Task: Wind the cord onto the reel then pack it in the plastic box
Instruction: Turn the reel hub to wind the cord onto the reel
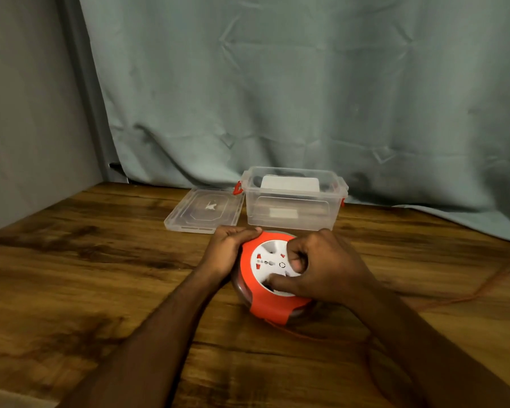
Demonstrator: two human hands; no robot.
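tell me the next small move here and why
Probably keep turning the white hub with the right hand while the left hand steadies the reel. The orange cord lies loose across the table to the right, so winding looks unfinished. The plastic box stands open behind, its lid beside it, ready for later.

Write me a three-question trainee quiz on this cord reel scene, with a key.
1. True or false: the lid is clipped onto the plastic box.
2. Which hand grips the reel's orange rim? A) left hand B) right hand
3. Fill in: loose orange cord trails across the table to the person's ____ side.

Key: 1 false, it lies flat beside the box. 2 A. 3 right.
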